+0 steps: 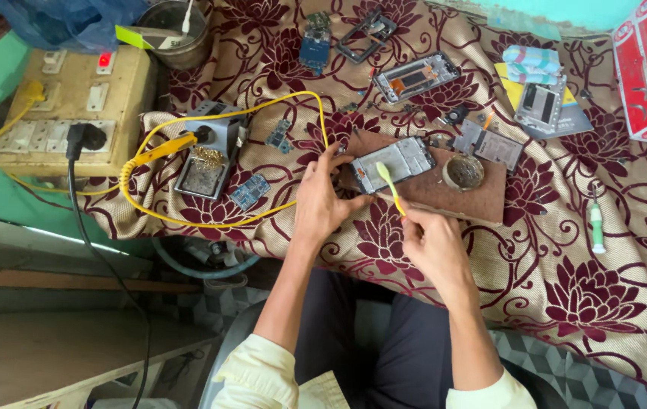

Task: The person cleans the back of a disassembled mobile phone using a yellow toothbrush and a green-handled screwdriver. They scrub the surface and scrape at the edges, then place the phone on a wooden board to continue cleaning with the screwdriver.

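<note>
Yellow brush (389,184) between right fingers (406,220)
</note>
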